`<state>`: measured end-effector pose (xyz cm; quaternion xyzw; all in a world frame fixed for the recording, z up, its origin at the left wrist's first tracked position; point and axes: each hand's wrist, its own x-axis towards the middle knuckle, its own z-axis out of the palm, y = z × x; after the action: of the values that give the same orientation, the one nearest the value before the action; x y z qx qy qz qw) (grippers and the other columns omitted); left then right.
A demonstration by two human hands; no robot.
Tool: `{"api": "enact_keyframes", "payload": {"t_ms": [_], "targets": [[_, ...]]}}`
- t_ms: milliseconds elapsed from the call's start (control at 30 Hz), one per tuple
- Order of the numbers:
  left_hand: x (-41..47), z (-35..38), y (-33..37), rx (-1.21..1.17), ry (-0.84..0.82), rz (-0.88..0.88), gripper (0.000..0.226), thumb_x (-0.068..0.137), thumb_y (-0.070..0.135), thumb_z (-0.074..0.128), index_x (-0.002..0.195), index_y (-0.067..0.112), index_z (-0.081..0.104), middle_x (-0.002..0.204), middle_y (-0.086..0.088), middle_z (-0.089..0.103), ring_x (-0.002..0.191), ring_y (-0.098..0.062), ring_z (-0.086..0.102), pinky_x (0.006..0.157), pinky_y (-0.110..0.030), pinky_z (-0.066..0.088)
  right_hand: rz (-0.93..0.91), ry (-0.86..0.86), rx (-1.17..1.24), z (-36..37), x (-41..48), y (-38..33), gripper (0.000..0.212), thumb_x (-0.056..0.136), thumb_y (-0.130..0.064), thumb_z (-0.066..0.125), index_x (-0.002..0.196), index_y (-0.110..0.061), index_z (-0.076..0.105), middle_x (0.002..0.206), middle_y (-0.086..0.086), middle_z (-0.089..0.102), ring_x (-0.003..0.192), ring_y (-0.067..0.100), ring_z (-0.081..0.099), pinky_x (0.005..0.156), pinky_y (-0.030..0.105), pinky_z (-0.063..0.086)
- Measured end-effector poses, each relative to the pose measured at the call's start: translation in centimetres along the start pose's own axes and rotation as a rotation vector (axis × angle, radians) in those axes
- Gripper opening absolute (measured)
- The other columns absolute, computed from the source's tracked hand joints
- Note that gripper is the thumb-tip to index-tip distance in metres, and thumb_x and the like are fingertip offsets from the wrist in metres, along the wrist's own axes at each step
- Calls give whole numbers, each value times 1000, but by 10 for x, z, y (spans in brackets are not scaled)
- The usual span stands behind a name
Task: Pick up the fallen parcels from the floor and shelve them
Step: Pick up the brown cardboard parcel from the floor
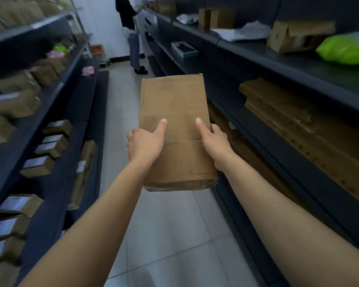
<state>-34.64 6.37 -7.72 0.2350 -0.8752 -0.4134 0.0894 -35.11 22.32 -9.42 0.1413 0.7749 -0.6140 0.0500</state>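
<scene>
The left hand (146, 144) and right hand (214, 144) grip a brown cardboard parcel (174, 125) by its near sides, thumbs on top, fingers hidden beneath. It is plain, creased, with a dented near edge. Its long axis points away down the aisle, above the tiled floor (170, 235), between blurred dark shelves (278, 59).

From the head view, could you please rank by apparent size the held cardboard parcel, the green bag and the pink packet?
1. cardboard parcel, nearest the camera
2. green bag, cut off at the frame edge
3. pink packet, farther away, so true size is unsure
</scene>
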Motion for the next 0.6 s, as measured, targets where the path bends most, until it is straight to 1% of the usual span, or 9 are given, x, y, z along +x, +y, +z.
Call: {"api": "enact_keyframes", "payload": {"t_ms": [100,267,333,367,400,433,467,533,600], "targets": [[-17,-27,13,-2,43,-17,97,85,71,46,146,-3,30,151,-21,33,133,-39,39,104,-45,37,-56,-81,19,-9,-16,-23,82,88,-71,44,154,-24,29,160,8,28,138,32,41,113,54,37],[-36,-69,17,-5,89,-43,100,86,69,50,149,-3,21,155,-22,26,135,-39,36,104,-45,37,-97,-201,30,-4,-41,-53,71,89,-72,39,150,-39,29,153,8,37,130,32,46,109,54,40],[-41,-83,14,-1,109,-56,104,84,68,53,150,-4,17,155,-22,25,137,-39,34,105,-44,36,-115,-264,41,2,-50,-61,66,92,-69,38,149,-38,29,144,5,46,119,25,53,98,47,48],[-43,-90,11,8,122,-64,107,83,67,55,151,-5,15,155,-22,24,138,-39,31,105,-44,36,-130,-292,39,6,-56,-64,63,94,-67,37,149,-38,30,136,2,52,109,19,55,86,41,50],[-44,-97,8,22,133,-70,109,82,66,57,151,-5,12,155,-22,24,139,-39,29,106,-45,35,-149,-308,25,10,-61,-66,60,95,-64,37,149,-37,31,126,-2,56,100,14,55,76,35,48],[-45,-104,5,42,141,-76,111,81,66,59,151,-4,9,156,-22,23,140,-38,28,105,-46,35,-165,-315,8,14,-66,-67,58,96,-63,37,148,-37,32,118,-6,57,97,12,55,73,33,46],[-46,-110,2,62,144,-83,112,80,65,60,151,-4,8,156,-22,23,140,-38,28,105,-46,35,-176,-321,-5,19,-68,-68,57,96,-63,37,147,-38,34,118,-6,58,101,14,56,78,35,47],[-48,-121,-6,88,137,-100,113,80,67,59,151,-4,8,155,-22,24,139,-38,29,105,-46,36,-188,-332,-21,27,-74,-69,57,95,-64,37,146,-39,37,132,-1,57,117,22,54,102,46,45],[-49,-129,-14,96,115,-115,112,81,67,57,151,-5,7,155,-22,23,138,-39,30,104,-46,36,-183,-351,-2,35,-80,-71,55,94,-64,39,143,-41,41,134,1,57,120,23,55,108,50,41]]}}
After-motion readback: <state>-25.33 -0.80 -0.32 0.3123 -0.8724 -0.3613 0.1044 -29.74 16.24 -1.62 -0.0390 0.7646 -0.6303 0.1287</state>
